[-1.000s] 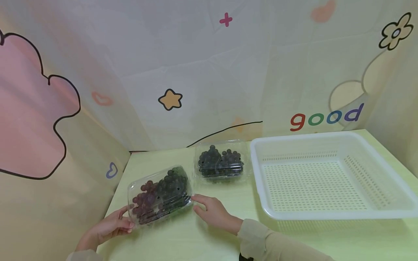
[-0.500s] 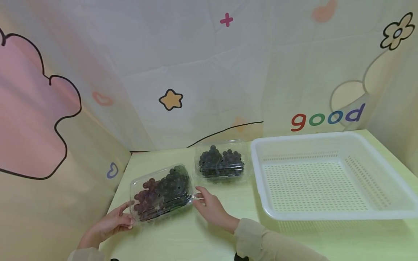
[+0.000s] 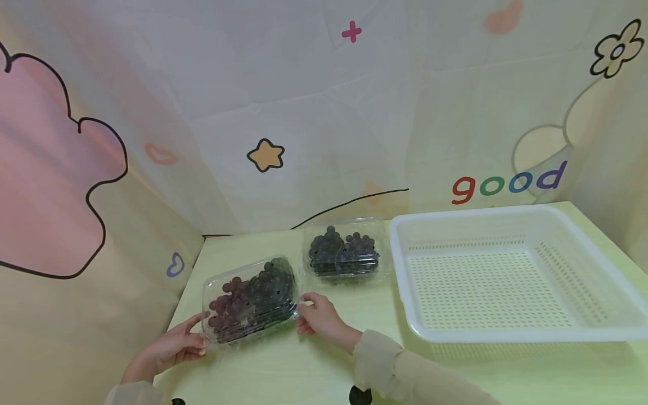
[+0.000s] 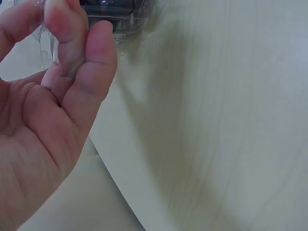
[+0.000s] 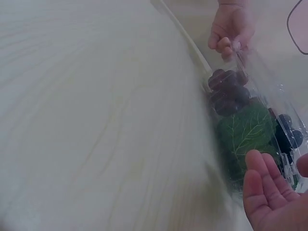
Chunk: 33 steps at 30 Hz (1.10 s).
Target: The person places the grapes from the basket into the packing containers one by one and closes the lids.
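Observation:
A clear plastic clamshell box of grapes (image 3: 253,301) lies at an angle on the left of the table, with reddish grapes at its left and dark ones at its right. My left hand (image 3: 174,347) holds its left end between thumb and fingers; the right wrist view also shows this left hand (image 5: 232,28) at the box's far end. At the opposite end, my right hand (image 3: 322,319) has thumb and index finger on the edge, its lower fingers loosely curled. A green leaf (image 5: 248,132) shows through the box's side. The lid looks closed.
Behind and to the right stands a second clear box of dark grapes (image 3: 344,250). A large white plastic basket (image 3: 473,333) with a slatted bottom takes up the table's right side. A printed cloth (image 3: 324,112) encloses the table's back and sides.
The grape box has shifted very slightly right. My right hand lifted off its right end a little, then came back, with thumb and index finger closing on the edge. The left hand stayed on its end.

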Available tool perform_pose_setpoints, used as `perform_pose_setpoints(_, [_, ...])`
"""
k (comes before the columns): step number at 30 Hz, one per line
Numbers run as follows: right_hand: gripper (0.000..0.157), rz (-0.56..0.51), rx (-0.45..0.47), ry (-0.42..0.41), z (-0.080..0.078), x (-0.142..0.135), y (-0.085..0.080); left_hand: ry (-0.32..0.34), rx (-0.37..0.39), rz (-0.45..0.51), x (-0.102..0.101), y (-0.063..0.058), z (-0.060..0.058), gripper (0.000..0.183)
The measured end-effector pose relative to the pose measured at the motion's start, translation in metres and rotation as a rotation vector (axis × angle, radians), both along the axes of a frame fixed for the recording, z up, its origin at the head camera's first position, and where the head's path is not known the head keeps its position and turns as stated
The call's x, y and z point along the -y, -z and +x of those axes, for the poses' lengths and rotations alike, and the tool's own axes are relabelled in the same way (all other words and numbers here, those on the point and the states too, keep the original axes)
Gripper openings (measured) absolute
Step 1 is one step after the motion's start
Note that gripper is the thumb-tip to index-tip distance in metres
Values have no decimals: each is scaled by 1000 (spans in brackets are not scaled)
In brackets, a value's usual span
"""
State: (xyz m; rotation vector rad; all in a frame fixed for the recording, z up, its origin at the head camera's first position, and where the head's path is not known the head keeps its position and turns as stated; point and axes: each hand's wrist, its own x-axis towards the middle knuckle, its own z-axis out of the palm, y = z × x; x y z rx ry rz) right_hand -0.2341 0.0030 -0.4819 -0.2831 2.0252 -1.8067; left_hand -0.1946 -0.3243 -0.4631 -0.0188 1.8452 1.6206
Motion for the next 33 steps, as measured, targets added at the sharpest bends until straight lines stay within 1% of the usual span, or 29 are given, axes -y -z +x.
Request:
perform_pose_setpoints(4, [39, -13, 19, 19, -1, 3, -1, -24, 15, -20, 0, 0, 1, 83])
perform_pose_setpoints(15, [32, -77, 73, 45, -3, 9, -3, -43, 22, -26, 1, 0, 1, 83])
perform_pose_setpoints(20, [31, -89, 76, 52, -2, 12, -3, -60, -5, -46, 1, 2, 1, 81])
perform_pose_setpoints(26, [30, -94, 71, 74, -3, 15, -3, -90, -42, -43, 3, 4, 0, 80])
perform_pose_setpoints(30, [29, -85, 67, 104, -4, 19, -4, -137, -92, -67, 4, 3, -2, 80])
perform_pose_setpoints(33, [29, -80, 54, 134, -3, 23, -4, -185, -127, -94, 3, 3, -4, 77])
